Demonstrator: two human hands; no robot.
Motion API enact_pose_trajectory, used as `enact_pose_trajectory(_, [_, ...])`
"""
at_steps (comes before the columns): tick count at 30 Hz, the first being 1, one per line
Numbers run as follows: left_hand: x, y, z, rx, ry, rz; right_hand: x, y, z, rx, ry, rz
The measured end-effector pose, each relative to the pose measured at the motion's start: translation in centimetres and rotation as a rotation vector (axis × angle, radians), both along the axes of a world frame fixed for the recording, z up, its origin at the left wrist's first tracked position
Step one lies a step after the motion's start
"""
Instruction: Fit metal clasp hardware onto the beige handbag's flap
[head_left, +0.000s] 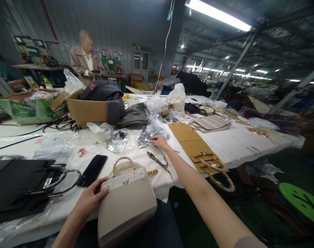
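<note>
I am watching the beige handbag [127, 203] leaning on the near edge of the white table [239, 144], its left side being clasped by the left hand [91, 198]. The right hand [159, 141] is reaching out, its fingers spread loose, touching a crinkled plastic bag [150, 132] (pliers [157, 161] lying just beside). A black phone [93, 169] is lying nearby.

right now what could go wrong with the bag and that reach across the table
The beige handbag juts past the table edge, steadied only by the left hand; it may tip off if that grip eases. The right hand reaches into the crinkled plastic bags, and the forearm passes over the pliers, which might get knocked. The phone lies close to the bag.
</note>
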State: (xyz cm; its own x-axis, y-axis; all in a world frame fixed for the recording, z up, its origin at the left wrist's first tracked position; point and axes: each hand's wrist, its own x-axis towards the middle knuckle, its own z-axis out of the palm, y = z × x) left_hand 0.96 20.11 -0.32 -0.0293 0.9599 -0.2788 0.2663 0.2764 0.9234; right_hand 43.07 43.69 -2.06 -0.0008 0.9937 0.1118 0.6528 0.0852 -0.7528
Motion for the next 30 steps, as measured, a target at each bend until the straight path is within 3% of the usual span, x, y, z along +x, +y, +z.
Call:
enact_pose_trajectory(8, [-0.1,-0.2,-0.4,0.003,-0.016,-0.025,0.0,-0.3,-0.2,-0.039,0.137,0.010])
enact_pose_trajectory(15, [-0.4,0.1,-1.0,0.013,0.008,-0.050,-1.2,-1.7,3.0,-0.012,0.248,-0.044])
enact_pose_trajectory(18, [-0.3,-0.1,-1.0,0.007,0.024,-0.047,-3.3,-5.0,4.7,-0.012,0.309,0.041])
enact_pose_trajectory(22, [-0.2,-0.3,-0.9,0.017,0.020,-0.042,-8.0,-12.8,6.4,-0.079,0.304,0.411])
enact_pose_trajectory(25, [-0.2,-0.2,-1.0,0.026,-0.012,-0.041,-11.2,-18.2,7.5,-0.152,0.229,0.582])
enact_pose_trajectory(27, [-0.2,-0.1,-1.2,0.029,-0.045,-0.039,-12.7,-20.3,7.8,-0.198,0.195,0.634])
enact_pose_trajectory(30, [-0.2,-0.2,-1.4,0.037,-0.070,-0.033,-14.0,-21.2,7.8,-0.212,0.073,0.658])
